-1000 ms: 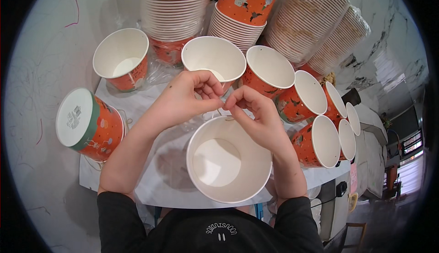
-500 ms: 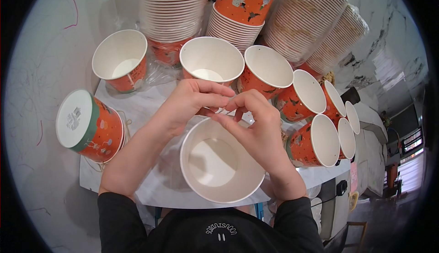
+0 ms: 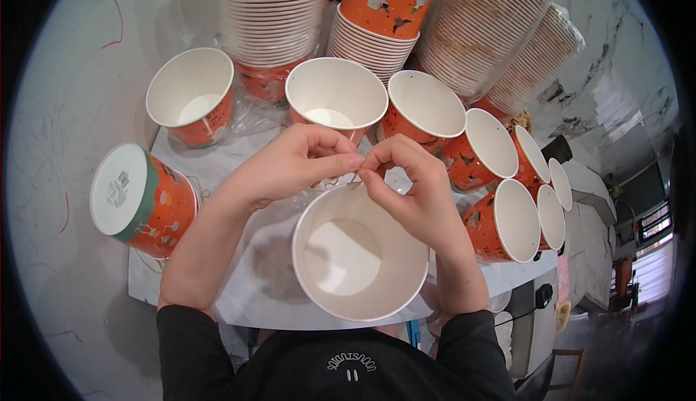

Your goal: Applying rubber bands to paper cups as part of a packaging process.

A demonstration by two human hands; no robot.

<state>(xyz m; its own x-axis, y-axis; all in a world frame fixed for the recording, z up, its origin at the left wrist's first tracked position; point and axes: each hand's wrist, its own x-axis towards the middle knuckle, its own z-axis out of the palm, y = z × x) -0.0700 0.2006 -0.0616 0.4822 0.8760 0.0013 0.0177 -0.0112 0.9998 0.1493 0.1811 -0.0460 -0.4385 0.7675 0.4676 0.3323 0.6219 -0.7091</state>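
A large white-lined paper bucket stands upright in front of me at the table's near edge, its open mouth toward me. Over its far rim my two hands meet fingertip to fingertip. My left hand is closed in a pinch of thumb and fingers. My right hand pinches from the other side, thumb against the index finger. A thin tan string shows between the fingertips by the rim; most of it is hidden by the fingers. Whether the string passes through the bucket's wall, I cannot tell.
Orange paper buckets stand in a curve along the far and right sides. One more is at the far left. Upside-down stacked buckets sit left, with string beside them. Tall nested stacks rise behind, some in clear plastic.
The bucket in front has shifted slightly right. My fingertips have drawn closer together in a tighter pinch, and the left fingers have curled in more.
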